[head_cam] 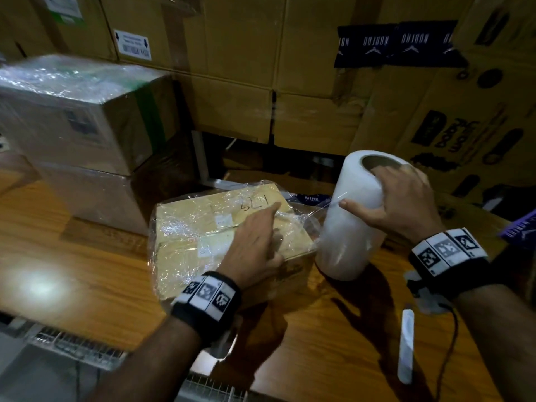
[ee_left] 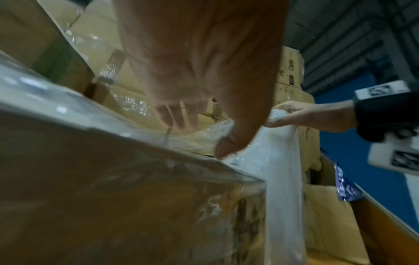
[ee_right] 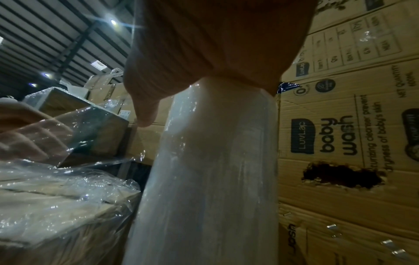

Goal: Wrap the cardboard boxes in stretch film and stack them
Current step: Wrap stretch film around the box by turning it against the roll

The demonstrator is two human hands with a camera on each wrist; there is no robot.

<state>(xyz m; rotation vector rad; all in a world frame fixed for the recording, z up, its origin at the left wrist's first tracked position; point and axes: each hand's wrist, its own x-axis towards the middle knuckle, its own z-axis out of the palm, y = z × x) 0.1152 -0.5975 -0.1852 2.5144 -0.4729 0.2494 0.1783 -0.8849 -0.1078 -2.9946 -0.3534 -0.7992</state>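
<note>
A small cardboard box (head_cam: 203,227), loosely covered in clear stretch film, lies on the wooden table (head_cam: 87,271). My left hand (head_cam: 255,239) lies flat on the box top with fingers straight, pressing the film down; the left wrist view shows the thumb (ee_left: 231,143) at the box edge (ee_left: 136,179). To the right the white stretch film roll (head_cam: 351,227) stands upright on the table. My right hand (head_cam: 397,198) grips its top, fingers hooked into the core, thumb on the side. A thin sheet of film runs from roll (ee_right: 208,170) to box (ee_right: 56,206).
Two film-wrapped boxes (head_cam: 78,134) are stacked at the left of the table. Large cardboard cartons (head_cam: 290,82) wall off the back and right, one printed "baby wash" (ee_right: 340,134). A white pen-like object (head_cam: 406,343) lies near the front edge.
</note>
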